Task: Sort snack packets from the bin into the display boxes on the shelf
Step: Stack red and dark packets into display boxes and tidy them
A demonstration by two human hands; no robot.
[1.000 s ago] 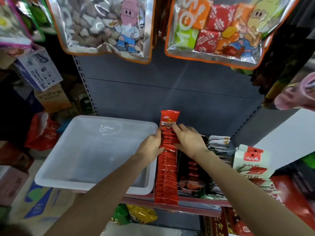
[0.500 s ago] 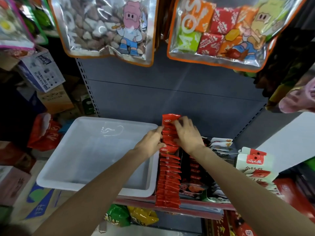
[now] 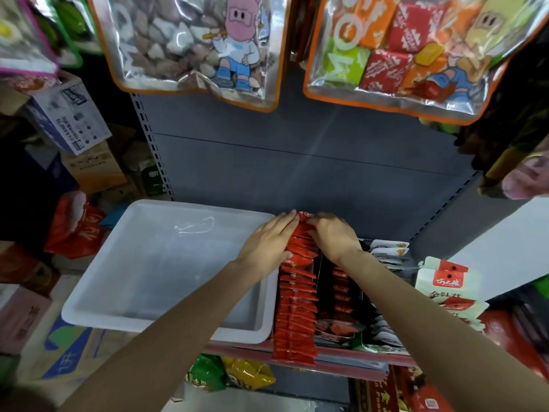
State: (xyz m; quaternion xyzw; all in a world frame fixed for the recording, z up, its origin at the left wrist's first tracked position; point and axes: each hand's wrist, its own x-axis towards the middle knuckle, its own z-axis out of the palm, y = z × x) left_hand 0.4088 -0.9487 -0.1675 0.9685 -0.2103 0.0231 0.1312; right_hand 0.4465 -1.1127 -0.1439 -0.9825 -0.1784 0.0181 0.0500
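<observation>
- Shelf edge: a row of red snack packets stands on edge, running from the front lip toward the back panel.
- White bin: sits on the shelf just left of the row; no packets are visible inside.
- Left hand: fingers straight, pressing the left flank of the rearmost packets.
- Right hand: fingers bent over the top of the same packets; whether it pinches one cannot be determined.
- Risk: uneven pressure may buckle the row, tipping packets into the neighbouring dark display box.
</observation>
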